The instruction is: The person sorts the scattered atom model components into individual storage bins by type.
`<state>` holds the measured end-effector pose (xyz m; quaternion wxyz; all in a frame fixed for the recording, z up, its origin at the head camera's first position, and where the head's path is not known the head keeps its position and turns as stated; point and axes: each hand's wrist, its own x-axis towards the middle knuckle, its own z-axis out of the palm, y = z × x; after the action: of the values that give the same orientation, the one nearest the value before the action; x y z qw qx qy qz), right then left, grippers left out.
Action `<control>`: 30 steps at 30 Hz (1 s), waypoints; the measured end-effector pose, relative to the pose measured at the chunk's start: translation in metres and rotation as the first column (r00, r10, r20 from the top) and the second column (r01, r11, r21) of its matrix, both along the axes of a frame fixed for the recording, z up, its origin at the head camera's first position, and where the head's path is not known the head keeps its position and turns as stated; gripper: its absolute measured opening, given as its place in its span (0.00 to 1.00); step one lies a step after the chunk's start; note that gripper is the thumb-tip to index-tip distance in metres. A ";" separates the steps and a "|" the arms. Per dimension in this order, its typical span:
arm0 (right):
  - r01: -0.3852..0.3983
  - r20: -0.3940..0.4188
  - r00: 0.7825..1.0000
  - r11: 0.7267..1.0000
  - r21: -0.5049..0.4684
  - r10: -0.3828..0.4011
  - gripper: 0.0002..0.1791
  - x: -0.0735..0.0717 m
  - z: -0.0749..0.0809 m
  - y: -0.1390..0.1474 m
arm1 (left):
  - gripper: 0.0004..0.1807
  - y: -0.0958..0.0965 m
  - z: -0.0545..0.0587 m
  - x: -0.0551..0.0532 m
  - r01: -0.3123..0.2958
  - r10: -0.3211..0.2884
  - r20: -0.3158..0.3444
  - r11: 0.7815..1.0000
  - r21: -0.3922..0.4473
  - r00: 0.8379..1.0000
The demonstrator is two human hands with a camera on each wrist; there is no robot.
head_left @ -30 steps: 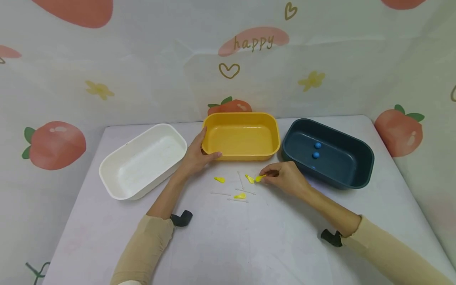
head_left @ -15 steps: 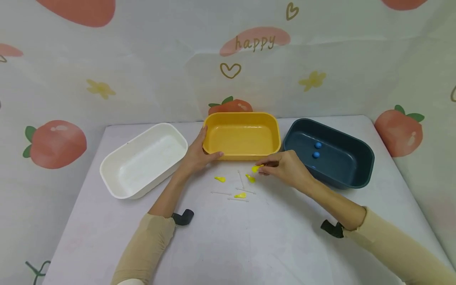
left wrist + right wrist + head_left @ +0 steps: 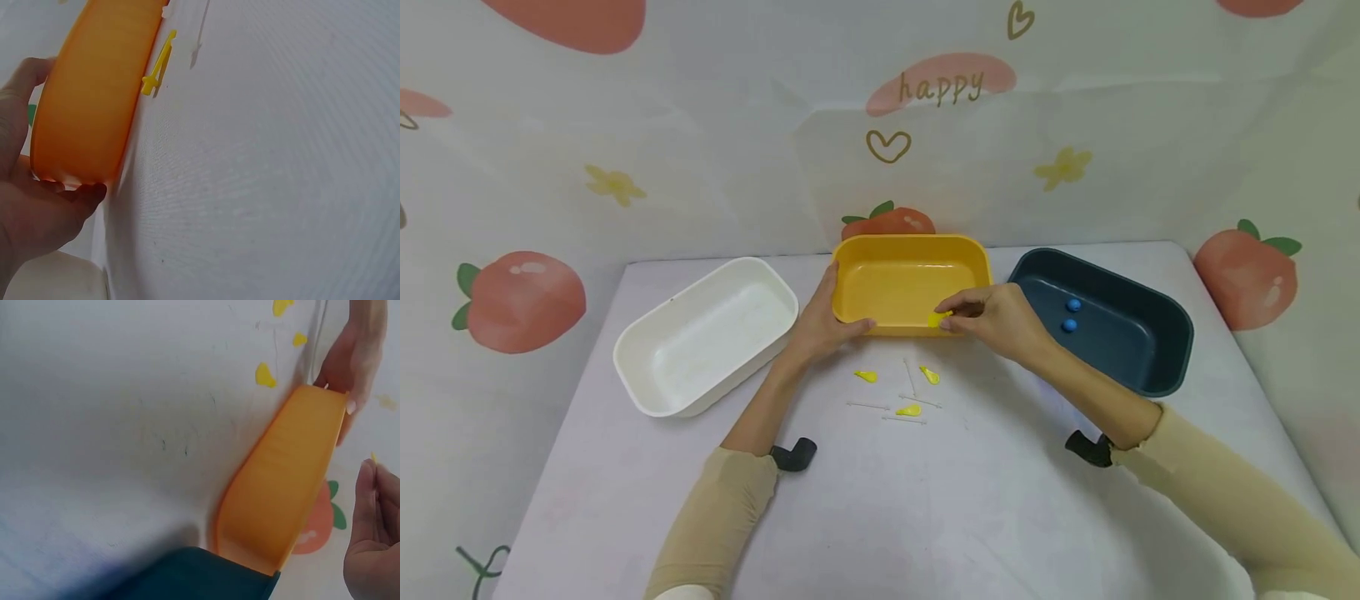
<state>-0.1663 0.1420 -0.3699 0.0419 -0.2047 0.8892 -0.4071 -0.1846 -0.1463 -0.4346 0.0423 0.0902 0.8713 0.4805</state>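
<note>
My left hand (image 3: 816, 327) grips the left end of the yellow plastic bin (image 3: 913, 250), its thumb along the front rim. In the left wrist view, the fingers (image 3: 87, 199) curl against the bin's end wall. Between thumb and fingertips, my right hand (image 3: 1006, 325) pinches a small yellow teardrop-shaped piece (image 3: 937, 319), which overlaps the bin's front rim in the head view. Only a yellow tip (image 3: 374, 457) of it shows in the right wrist view. Three similar yellow pieces (image 3: 908, 410) lie on the white tabletop in front of the bin, among several thin white sticks (image 3: 904, 420).
A white bin (image 3: 703, 342) stands angled at the left. At the right, a dark blue bin (image 3: 1120, 354) holds blue balls (image 3: 1070, 325), partly behind my right hand. A printed cloth (image 3: 737, 167) hangs behind the table.
My right hand has lifted the yellow piece off the tabletop and carried it up and away from me to the yellow bin's front rim. The left hand keeps its hold on the bin.
</note>
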 end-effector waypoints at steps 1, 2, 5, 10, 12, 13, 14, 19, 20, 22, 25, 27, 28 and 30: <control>0.002 0.002 1.000 1.000 0.003 -0.002 0.10 -0.002 0.000 -0.001 | 0.64 0.000 0.000 0.000 0.005 -0.005 -0.006 1.000 0.015 1.000; 0.005 0.002 1.000 1.000 0.003 -0.005 0.10 -0.004 0.000 -0.001 | 0.64 0.000 0.000 -0.001 0.010 -0.010 -0.011 1.000 0.026 1.000; 0.015 0.014 1.000 1.000 -0.017 -0.015 0.09 -0.011 0.000 -0.002 | 0.64 0.001 0.001 -0.001 0.009 -0.009 -0.011 0.999 0.044 1.000; 0.016 0.036 0.999 0.999 -0.043 -0.015 0.08 -0.022 -0.003 -0.002 | 0.64 0.002 0.000 -0.001 0.008 -0.009 0.014 0.997 0.072 1.000; 0.013 0.034 0.999 0.999 -0.043 -0.012 0.08 -0.026 -0.006 -0.003 | 0.63 0.003 0.001 0.000 0.001 -0.003 0.030 0.998 0.068 1.000; 0.014 0.030 0.999 0.999 -0.043 -0.013 0.08 -0.029 -0.007 -0.004 | 0.64 0.003 0.001 0.001 -0.009 0.007 0.040 0.998 0.056 0.999; 0.016 0.028 1.000 0.999 -0.042 -0.014 0.08 -0.031 -0.008 -0.005 | 0.64 0.003 0.002 0.001 -0.020 0.018 0.048 0.999 0.043 0.999; 0.033 0.061 0.998 0.998 -0.048 -0.030 0.09 -0.042 -0.010 -0.010 | 0.64 0.003 0.003 0.002 -0.036 0.033 0.068 0.999 0.034 0.997; 0.040 0.073 0.997 0.998 -0.043 -0.036 0.09 -0.043 -0.010 -0.011 | 0.64 0.003 0.003 0.002 -0.035 0.032 0.070 0.999 0.037 0.997; 0.052 0.095 0.994 0.998 -0.035 -0.049 0.09 -0.047 -0.011 -0.013 | 0.64 0.004 0.002 0.001 -0.029 0.026 0.072 0.998 0.048 0.997; 0.064 0.129 0.990 0.997 -0.041 -0.058 0.10 -0.053 -0.013 -0.016 | 0.63 0.004 0.002 0.001 -0.028 0.024 0.079 0.998 0.050 0.997; 0.067 0.155 0.986 0.995 -0.069 -0.056 0.10 -0.057 -0.015 -0.019 | 0.64 0.004 0.002 0.001 -0.032 0.029 0.082 0.998 0.045 0.996; 0.072 0.172 0.983 0.993 -0.094 -0.055 0.10 -0.059 -0.016 -0.020 | 0.64 0.004 0.002 0.002 -0.035 0.031 0.085 0.999 0.039 0.996; 0.085 0.204 0.978 0.985 -0.152 -0.053 0.10 -0.063 -0.017 -0.024 | 0.64 0.005 0.003 0.002 -0.044 0.042 0.095 0.999 0.020 0.995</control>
<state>-0.2290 0.1184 -0.3864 0.1000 -0.1347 0.8515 -0.4969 -0.1822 -0.1416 -0.4320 0.0719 0.0491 0.8647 0.4947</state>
